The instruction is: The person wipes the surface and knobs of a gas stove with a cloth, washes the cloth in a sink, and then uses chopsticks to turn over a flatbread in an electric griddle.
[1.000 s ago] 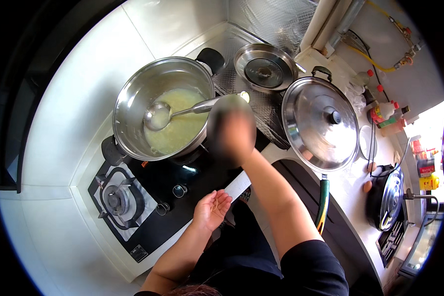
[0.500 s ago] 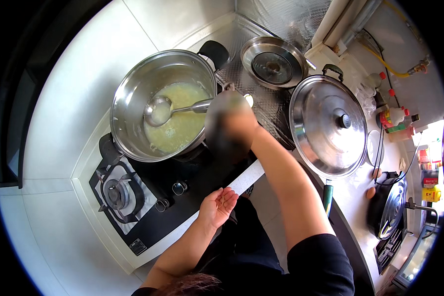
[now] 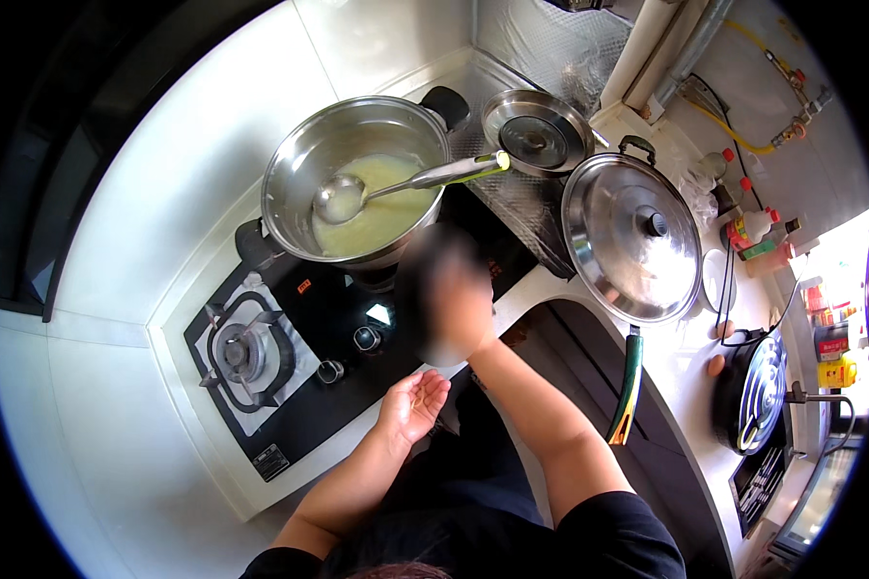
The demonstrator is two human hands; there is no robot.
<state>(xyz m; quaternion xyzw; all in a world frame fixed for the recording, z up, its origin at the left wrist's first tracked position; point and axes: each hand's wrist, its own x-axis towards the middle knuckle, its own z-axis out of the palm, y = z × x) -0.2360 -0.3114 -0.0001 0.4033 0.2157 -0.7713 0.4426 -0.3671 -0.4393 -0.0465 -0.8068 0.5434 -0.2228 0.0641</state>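
Note:
On the stove stands a large steel pot (image 3: 288, 193) holding pale yellowish, cloudy liquid (image 3: 386, 227). A steel ladle (image 3: 436, 176) lies with its bowl in the liquid, and its handle leans over the right rim with no hand on it. My right hand (image 3: 468, 317) is over the black stovetop, in front of the pot; a blur hides its fingers and anything in them. Palm up and slightly cupped, my left hand (image 3: 413, 403) hovers at the stove's front edge, fingers stretched out, with nothing visible in it.
A free gas burner (image 3: 239, 353) and two control knobs (image 3: 367, 338) lie left of my hands. Behind right is a steel pan (image 3: 536, 130). A big steel lid (image 3: 632, 236) and a green handle (image 3: 628, 386) sit at right, near bottles (image 3: 751, 230) and a black pan (image 3: 755, 396).
My right hand has come away from the ladle's handle and moved nearer, over the stovetop. The ladle stays in the pot. My left hand keeps its palm-up pose; the view has shifted slightly.

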